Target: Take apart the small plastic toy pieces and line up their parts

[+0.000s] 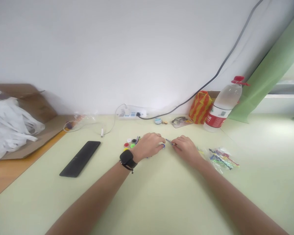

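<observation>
My left hand (pixel 149 144), with a black watch on its wrist, has its fingers bent and closed round the edge of a small blue round piece (pixel 163 146). Facing it, my right hand (pixel 186 148) pinches a thin blue stick-like piece (pixel 169 141) that points toward the left hand. Small round pieces in several colours, among them a red one (pixel 126 145) and a black one (pixel 134 141), lie beside my left hand, which partly hides them. Right of my right wrist, a clear plastic bag (pixel 222 158) holds coloured thin pieces.
A black flat slab (pixel 80 159) lies at left. Along the wall are a power strip (pixel 132 114), a small round tin (pixel 158 121), a striped bag (pixel 200 107) and a large bottle (pixel 221 109). A cardboard box (pixel 47 109) with white strips stands far left.
</observation>
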The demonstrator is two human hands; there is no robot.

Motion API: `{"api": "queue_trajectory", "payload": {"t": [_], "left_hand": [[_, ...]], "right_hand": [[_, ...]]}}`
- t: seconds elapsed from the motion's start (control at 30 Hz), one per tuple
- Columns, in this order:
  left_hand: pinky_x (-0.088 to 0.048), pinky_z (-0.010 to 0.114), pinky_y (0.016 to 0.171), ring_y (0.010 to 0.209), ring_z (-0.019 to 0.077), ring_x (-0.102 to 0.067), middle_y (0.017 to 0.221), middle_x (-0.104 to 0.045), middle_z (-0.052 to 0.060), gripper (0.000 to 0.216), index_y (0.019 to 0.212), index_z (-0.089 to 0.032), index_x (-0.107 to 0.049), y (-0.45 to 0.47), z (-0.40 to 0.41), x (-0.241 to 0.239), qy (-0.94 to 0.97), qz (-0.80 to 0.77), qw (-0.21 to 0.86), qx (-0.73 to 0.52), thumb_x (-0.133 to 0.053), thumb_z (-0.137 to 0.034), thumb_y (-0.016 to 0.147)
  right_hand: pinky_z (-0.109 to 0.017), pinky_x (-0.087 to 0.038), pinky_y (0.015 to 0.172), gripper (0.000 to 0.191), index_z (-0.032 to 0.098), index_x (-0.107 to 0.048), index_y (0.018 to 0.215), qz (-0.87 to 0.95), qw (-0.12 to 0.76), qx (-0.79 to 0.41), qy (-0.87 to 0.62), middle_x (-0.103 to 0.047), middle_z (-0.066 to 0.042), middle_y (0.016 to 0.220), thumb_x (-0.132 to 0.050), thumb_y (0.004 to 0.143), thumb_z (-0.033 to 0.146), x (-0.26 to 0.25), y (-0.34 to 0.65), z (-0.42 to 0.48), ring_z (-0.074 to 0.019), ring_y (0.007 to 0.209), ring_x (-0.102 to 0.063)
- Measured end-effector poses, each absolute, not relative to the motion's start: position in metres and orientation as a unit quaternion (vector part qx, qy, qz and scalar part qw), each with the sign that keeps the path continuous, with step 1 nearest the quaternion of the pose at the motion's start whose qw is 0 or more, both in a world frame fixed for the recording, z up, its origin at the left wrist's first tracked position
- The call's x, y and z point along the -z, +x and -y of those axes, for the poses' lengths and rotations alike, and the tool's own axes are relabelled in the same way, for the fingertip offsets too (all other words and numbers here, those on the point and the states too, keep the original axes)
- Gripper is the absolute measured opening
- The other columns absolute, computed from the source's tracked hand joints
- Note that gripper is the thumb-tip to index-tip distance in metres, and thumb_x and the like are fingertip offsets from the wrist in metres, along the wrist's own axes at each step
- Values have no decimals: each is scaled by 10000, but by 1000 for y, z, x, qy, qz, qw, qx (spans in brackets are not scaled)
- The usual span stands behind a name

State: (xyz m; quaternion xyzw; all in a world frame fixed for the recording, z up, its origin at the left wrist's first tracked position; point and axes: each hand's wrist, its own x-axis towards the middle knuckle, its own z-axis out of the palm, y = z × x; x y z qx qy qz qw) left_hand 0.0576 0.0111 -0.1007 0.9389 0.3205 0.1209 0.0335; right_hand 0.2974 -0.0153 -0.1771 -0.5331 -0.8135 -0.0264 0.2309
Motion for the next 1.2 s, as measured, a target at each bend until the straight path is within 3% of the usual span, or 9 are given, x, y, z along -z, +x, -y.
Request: {"api": "queue_trajectory", "payload": {"t": [0.1, 0.3, 0.43, 0.57, 0.73, 1.0, 1.07, 1.2], "left_hand": [[-479, 373, 848, 996, 253, -668, 1097, -723, 55, 208, 1087, -252, -729, 56, -6, 97, 949, -303, 45, -80, -568, -277, 957], [-492, 394, 905, 1108, 294, -616, 1145, -691, 97, 195, 1054, -222, -700, 52, -3, 102, 952, -293, 74, -45, -664, -303, 880], [-498, 412, 932, 1149, 302, -594, 1203, -677, 110, 205, 1073, -212, -687, 52, -3, 103, 953, -291, 74, -35, -646, -291, 888], [-494, 444, 972, 1230, 322, -555, 1330, -639, 129, 343, 1226, -218, -662, 49, -4, 96, 950, -303, 76, -20, -644, -296, 892], [-481, 473, 1007, 1285, 335, -524, 1374, -618, 143, 411, 1313, -218, -645, 46, -2, 86, 943, -323, 75, -30, -635, -293, 909], [-499, 380, 969, 1190, 266, -635, 1304, -685, 77, 359, 1312, -241, -637, 61, 35, 62, 951, -252, 155, -85, -586, -368, 980], [-511, 361, 928, 1126, 244, -667, 1251, -706, 65, 355, 1342, -250, -605, 63, 49, 71, 950, -239, 158, -124, -552, -354, 1007], [-522, 345, 812, 953, 225, -706, 1089, -736, 75, 249, 1208, -208, -644, 55, 71, 110, 959, -196, 107, -174, -526, -328, 1024]], "right_hand": [[-376, -399, 863, 153, 220, -708, 1029, 807, 239, 45, -538, -762, -67, 1021, -584, 961, 163, 179, 300, 15, -257, 1042, -612], [-383, -397, 877, 151, 222, -701, 989, 792, 234, 24, -564, -768, -61, 973, -558, 960, 182, 170, 301, 16, -255, 1032, -634], [-332, -408, 737, 97, 220, -681, 890, 744, 228, -11, -628, -746, -49, 880, -607, 916, 276, 148, 311, 20, -229, 864, -648], [-291, -351, 607, 164, 225, -620, 717, 734, 145, -76, -660, -704, -10, 738, -598, 867, 286, 123, 324, 28, -182, 679, -603], [-297, -358, 650, 99, 229, -638, 713, 739, 77, -71, -666, -727, -21, 805, -629, 801, 275, 111, 328, 35, -212, 778, -643], [-308, -365, 648, 73, 239, -662, 828, 735, 46, -87, -671, -725, -41, 876, -611, 841, 290, 102, 323, 49, -218, 767, -640], [-302, -358, 627, 72, 240, -640, 836, 738, 46, -99, -667, -710, -30, 840, -575, 861, 257, 102, 323, 56, -201, 717, -614], [-283, -370, 618, 106, 238, -587, 831, 759, 82, -160, -626, -672, -5, 791, -506, 876, 187, 109, 326, 69, -179, 699, -595]]}}
